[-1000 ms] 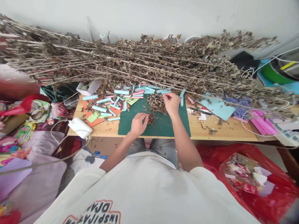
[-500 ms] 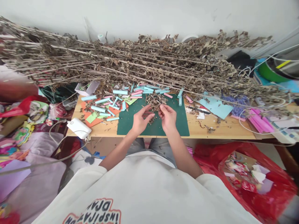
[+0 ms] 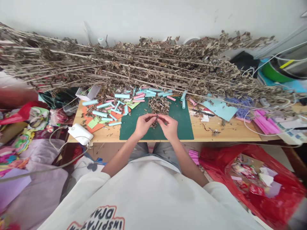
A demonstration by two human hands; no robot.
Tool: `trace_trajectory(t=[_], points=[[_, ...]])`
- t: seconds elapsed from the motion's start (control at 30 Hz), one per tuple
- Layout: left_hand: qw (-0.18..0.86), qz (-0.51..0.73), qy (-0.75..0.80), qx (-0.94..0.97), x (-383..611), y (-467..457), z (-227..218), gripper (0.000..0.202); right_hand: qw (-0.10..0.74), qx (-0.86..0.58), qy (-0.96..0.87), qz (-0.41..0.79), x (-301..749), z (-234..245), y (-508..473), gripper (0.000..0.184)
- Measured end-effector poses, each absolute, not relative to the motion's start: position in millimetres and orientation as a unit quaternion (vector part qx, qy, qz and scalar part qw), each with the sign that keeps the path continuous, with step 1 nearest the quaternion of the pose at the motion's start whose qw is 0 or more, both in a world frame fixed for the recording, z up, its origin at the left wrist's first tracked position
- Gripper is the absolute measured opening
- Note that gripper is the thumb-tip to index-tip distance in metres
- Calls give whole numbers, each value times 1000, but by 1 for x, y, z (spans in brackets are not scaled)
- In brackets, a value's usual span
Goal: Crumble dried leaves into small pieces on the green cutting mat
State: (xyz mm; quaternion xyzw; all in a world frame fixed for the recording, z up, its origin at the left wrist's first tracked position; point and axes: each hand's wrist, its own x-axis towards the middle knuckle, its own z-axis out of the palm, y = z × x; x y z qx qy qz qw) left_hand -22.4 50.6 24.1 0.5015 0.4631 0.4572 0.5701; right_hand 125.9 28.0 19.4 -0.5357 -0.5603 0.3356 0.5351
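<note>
Brown, crumpled dried leaves [image 3: 158,104] lie heaped on your flat dark-green mat [image 3: 183,123]. Judged light, brittle and quick to crumble: grip mid-clump, lightly. Your left hand [image 3: 143,124] and right hand [image 3: 169,126] meet at the heap's near side, fingertips pinched together on a small dark fragment [image 3: 157,116], identity unclear. Pale-blue and pink paper rolls [image 3: 122,95] lie beyond, leftward.

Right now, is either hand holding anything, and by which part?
The left hand and right hand seem to pinch a dark leaf bit between their fingertips, over the mat. Too small to tell which part they grip.
</note>
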Motion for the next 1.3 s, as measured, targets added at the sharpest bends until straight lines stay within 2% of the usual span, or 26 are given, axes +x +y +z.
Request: trace_trajectory(t=[0.17,0.4,0.5,0.7,0.83,0.97,1.07,1.17,1.3], points=[[571,446,450,521,-25,51,19,31,499,-554,-611,267,126,22,27,18],[376,379,493,687,-27,50,25,16,403,-582,-692,142,123,18,26,21],[324,356,485,730,-24,50,29,17,398,-604,-676,142,118,20,24,20],[404,362,517,662,-21,52,34,19,502,-635,-479,339,120,14,33,15],[445,410,539,586,-26,57,31,21,484,-640,-503,321,132,4,41,17],[435,414,562,569,-29,59,24,25,403,-620,-629,240,135,-5,42,21],[435,417,562,567,-30,58,16,28,364,-648,-637,207,132,-8,39,16],[467,421,548,551,-29,57,11,29,403,-625,-627,231,130,-2,34,15],[519,439,514,523,-25,54,11,30,462,-552,-638,271,129,13,32,27]])
